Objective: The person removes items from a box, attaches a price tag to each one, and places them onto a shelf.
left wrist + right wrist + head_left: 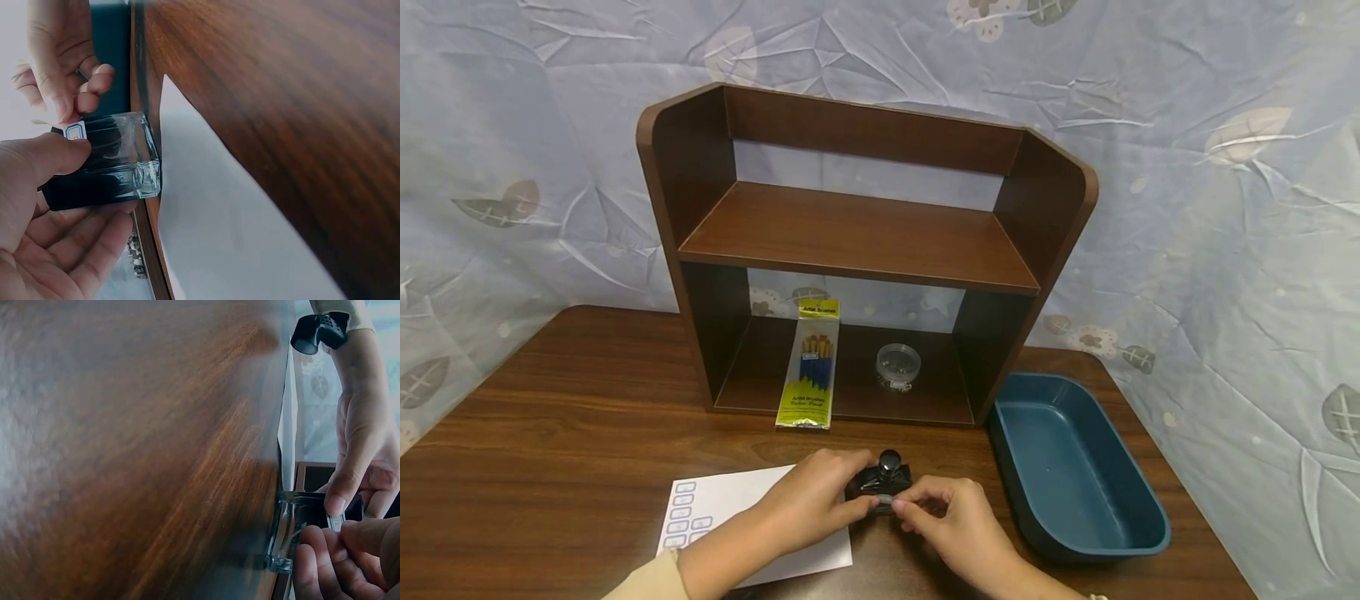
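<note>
A square glass ink bottle (871,480) with dark contents and a round black cap (890,463) stands on the table between the two hands. My left hand (820,500) holds it from the left, fingers behind and thumb in front. A small white label with a blue border (75,131) lies against the front of the glass, the left thumb pressing one end. At the label's other end, my right hand (958,518) pinches with thumb and forefinger. The right wrist view shows the thumbs on either side of the label (336,522), partly covering it.
Under my left forearm lies a white label sheet (730,497) with several blue-bordered labels. Behind stands a brown two-tier shelf (865,225), holding a pack of artist brushes (808,367) and a round clear container (898,367). A blue plastic bin (1075,467) sits at the right.
</note>
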`<state>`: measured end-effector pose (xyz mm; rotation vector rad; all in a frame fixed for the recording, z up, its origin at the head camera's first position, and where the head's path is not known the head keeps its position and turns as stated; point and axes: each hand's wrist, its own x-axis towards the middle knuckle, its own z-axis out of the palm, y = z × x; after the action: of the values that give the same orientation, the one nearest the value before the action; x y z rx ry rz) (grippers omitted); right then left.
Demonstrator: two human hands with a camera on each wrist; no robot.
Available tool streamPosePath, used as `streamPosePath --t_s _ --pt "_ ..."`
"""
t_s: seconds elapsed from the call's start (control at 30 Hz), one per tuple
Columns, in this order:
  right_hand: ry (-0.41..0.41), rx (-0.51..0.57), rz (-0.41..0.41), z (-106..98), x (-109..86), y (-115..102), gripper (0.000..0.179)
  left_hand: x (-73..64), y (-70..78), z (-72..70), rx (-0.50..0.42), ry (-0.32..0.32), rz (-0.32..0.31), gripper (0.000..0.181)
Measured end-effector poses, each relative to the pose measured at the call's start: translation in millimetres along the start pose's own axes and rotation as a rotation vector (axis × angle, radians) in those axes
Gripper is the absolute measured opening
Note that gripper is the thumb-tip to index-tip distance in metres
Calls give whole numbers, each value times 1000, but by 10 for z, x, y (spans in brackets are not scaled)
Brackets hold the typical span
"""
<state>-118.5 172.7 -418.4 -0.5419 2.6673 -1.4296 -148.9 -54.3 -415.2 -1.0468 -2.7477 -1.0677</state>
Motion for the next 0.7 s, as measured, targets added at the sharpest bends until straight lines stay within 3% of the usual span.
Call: streamPosePath --t_s 0.3,0.7 --pt "12 -50 -27 12 8 -22 6 11 0 0 -6 -1 3 24" --pt "28 -202 -80 3 13 -37 6 -5 1 8 -9 -5 2 24"
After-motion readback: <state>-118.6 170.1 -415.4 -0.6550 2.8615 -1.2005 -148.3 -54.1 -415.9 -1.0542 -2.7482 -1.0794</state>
